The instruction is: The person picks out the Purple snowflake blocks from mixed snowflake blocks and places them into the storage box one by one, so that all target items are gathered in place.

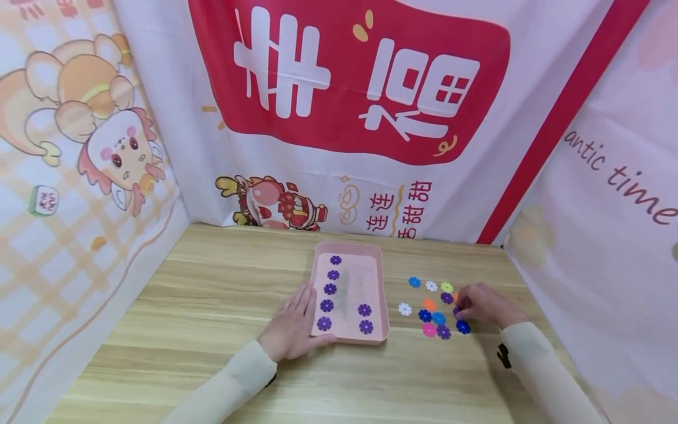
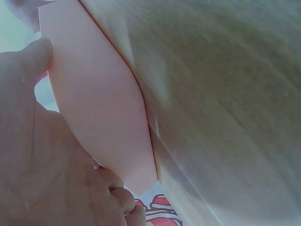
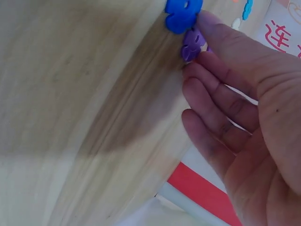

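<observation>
A shallow pink tray (image 1: 344, 340) lies on the table with purple snowflake discs (image 1: 326, 305) in a column at its left and two more at its lower right. My left hand (image 1: 291, 327) rests along the tray's left side, fingers extended and thumb at the near rim. The left wrist view shows the thumb on the rim of the pink wall (image 2: 99, 94). To the tray's right, my right hand (image 1: 484, 305) pinches a purple snowflake disc (image 3: 192, 44) between thumb and index finger, partly hidden by the fingers. A dark blue disc (image 3: 182, 14) lies beside the thumb.
Loose discs lie around the right hand: white (image 1: 405, 309), light blue (image 1: 414, 282), yellow-green (image 1: 447, 287), pink (image 1: 429, 330), orange (image 1: 429, 304) and more purple (image 1: 444, 332). Some touch or overlap. Printed cloth (image 1: 339, 194) hangs behind the wooden table (image 1: 233, 277) and at both sides.
</observation>
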### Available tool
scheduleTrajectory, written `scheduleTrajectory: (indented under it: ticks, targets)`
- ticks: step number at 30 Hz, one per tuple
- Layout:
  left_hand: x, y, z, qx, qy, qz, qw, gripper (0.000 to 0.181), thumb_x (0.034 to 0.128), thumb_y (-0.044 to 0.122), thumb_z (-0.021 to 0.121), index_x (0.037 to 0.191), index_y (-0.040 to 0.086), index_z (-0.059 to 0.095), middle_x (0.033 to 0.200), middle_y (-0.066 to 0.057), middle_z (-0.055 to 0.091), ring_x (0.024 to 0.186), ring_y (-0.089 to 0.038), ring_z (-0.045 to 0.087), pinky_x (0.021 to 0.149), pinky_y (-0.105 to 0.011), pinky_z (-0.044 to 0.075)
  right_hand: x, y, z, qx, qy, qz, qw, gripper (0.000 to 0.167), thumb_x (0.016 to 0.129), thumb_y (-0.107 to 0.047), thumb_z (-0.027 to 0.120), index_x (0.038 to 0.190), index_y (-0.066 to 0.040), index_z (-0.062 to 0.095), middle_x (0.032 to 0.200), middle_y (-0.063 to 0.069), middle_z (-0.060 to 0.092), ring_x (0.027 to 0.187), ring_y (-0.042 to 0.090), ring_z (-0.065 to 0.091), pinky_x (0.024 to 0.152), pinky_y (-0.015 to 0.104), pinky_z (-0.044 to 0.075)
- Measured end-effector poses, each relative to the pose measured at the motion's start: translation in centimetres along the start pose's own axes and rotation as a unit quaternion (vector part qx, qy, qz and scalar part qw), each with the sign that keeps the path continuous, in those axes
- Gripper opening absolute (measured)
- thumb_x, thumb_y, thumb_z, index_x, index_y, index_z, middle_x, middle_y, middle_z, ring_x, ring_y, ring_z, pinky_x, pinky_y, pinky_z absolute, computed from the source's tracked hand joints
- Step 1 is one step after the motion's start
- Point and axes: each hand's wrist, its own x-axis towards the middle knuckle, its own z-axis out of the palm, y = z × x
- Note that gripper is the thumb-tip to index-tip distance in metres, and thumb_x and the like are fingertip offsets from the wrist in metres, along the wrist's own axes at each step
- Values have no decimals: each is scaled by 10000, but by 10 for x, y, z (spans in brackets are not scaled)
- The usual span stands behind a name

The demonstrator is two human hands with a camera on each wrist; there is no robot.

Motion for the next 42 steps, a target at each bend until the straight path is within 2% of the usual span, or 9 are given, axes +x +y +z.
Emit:
scheduleTrajectory:
  ticks: [3, 11, 17, 24, 32, 37, 42]
  targets:
    - [0, 0, 1, -21, -9, -1, 10000, 1165, 951, 804, 507, 1660, -59, 173, 1761, -251, 93, 1650, -419, 121, 1351, -546, 201, 4, 1, -1, 89, -183, 301, 9993, 181, 882, -232, 874, 993, -140, 765, 884, -35, 709, 816, 142, 628, 822, 361, 633]
    - [1, 2, 0, 7, 67, 81, 9999, 1151, 959, 784, 521, 1654, -69, 184, 1756, -264, 104, 1645, -433, 132, 1347, -556, 204, 10, 0, -7, 140, -199, 270, 9993, 214, 875, -214, 880, 940, -107, 706, 871, -1, 682, 817, 164, 605, 780, 352, 590]
    - [0, 3, -2, 38, -11, 70, 10000, 1162, 954, 798, 510, 1654, -70, 184, 1757, -264, 105, 1644, -433, 137, 1346, -555, 209, 7, -4, -11, 88, -116, -73, 9999, 153, 894, -125, 853, 906, -102, 703, 859, -9, 694, 807, 149, 603, 773, 344, 589]
    - [-1, 6, -4, 41, -46, 129, 9999, 1144, 966, 769, 529, 1648, -82, 184, 1752, -274, 106, 1642, -439, 137, 1346, -552, 206, 3, -15, -25, -71, -27, -661, 9978, 139, 926, -36, 788, 842, -126, 722, 807, -26, 696, 741, 111, 608, 668, 252, 550]
    - [-1, 4, -2, 91, -46, 87, 9999, 1152, 960, 783, 521, 1653, -72, 180, 1756, -259, 94, 1646, -429, 128, 1348, -549, 201, 18, -56, -50, -223, -195, -983, 9947, 110, 984, -61, 730, 887, -113, 738, 831, 5, 705, 728, 106, 559, 703, 263, 546]
    - [0, 4, -2, 68, 14, 68, 10000, 1148, 960, 782, 523, 1651, -73, 190, 1756, -260, 101, 1644, -431, 139, 1347, -549, 212, 34, -88, -58, -222, -246, -1244, 9917, 138, 1006, -82, 713, 874, -111, 743, 838, 42, 717, 730, 120, 569, 732, 275, 564]
    - [0, 3, -2, 62, 20, 47, 10000, 1153, 957, 783, 527, 1652, -72, 189, 1756, -261, 102, 1643, -433, 141, 1347, -551, 209, 51, -123, -63, -255, -239, -1311, 9907, 136, 1026, -134, 703, 904, -152, 760, 873, 26, 741, 765, 127, 602, 773, 293, 589]
